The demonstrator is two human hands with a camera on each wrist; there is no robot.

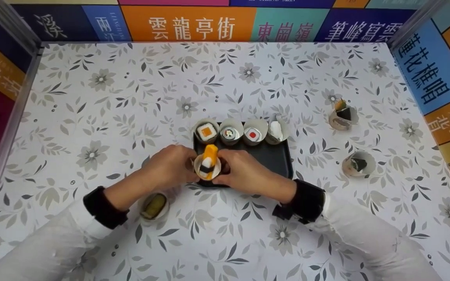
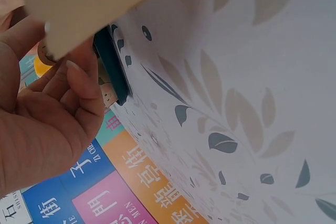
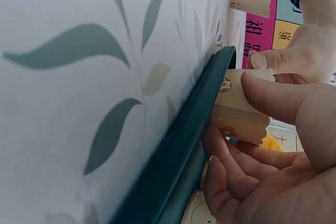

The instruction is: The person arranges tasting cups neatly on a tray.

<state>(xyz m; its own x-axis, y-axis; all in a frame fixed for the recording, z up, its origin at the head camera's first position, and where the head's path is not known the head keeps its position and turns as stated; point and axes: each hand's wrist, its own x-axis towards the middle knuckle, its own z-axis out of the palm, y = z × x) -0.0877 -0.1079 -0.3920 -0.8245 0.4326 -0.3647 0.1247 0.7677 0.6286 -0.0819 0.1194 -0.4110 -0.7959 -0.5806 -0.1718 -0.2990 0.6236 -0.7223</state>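
My left hand (image 1: 170,166) and right hand (image 1: 244,168) hold a paper cup (image 3: 244,93) between them at the near-left corner of a dark tray (image 1: 266,156). An orange-topped toy sushi piece (image 1: 208,158) with a black band stands up out of this cup. In the right wrist view, thumb and fingers close around the cup's side, low by the tray rim. Behind the hands, a row of several cups lines the tray's far side; they contain a square sushi piece (image 1: 207,132), rolls (image 1: 229,133) and a white piece (image 1: 275,130).
Near my left forearm stands a cup with a green oval piece (image 1: 154,207). To the right, two more cups hold dark-wrapped pieces (image 1: 343,113) (image 1: 359,164). Colourful panels with lettering (image 1: 191,23) border the floral-patterned table (image 1: 147,86).
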